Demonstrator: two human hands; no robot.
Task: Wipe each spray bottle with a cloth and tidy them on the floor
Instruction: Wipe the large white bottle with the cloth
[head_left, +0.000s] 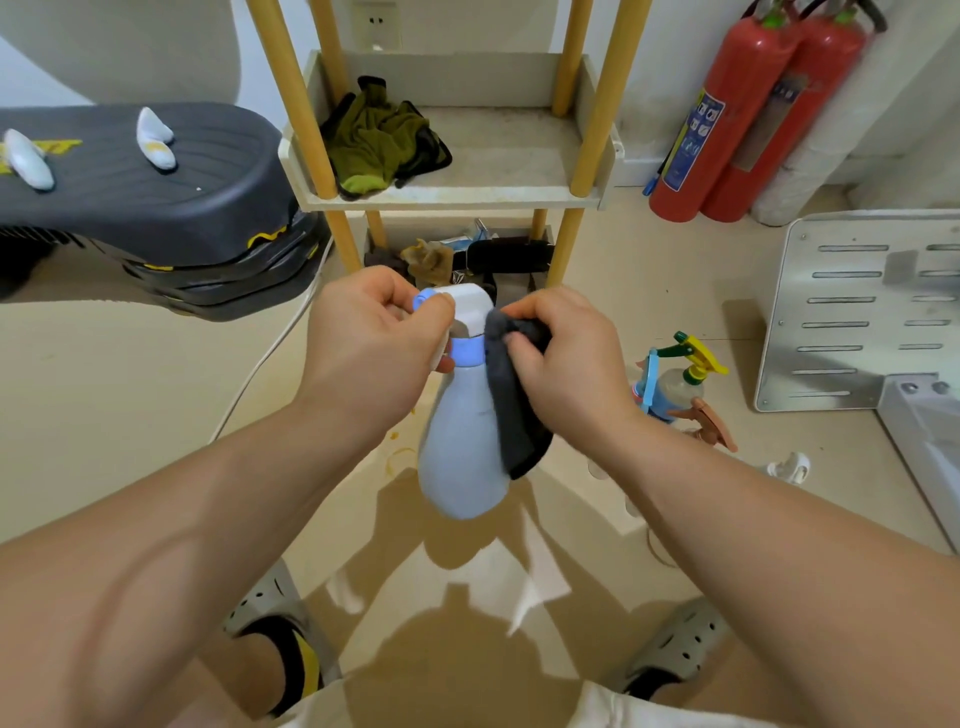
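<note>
Blue spray bottle (462, 441) gripped between hands, grey cloth (514, 410) on neck

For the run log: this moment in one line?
left hand: grips spray bottle by head | right hand: holds dark cloth at its neck | other bottles: on floor

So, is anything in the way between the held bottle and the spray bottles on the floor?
No object visible. The blue bottle hangs in the left hand; only the forearm of the right hand crosses toward the other spray bottles, hiding some floor.
</note>
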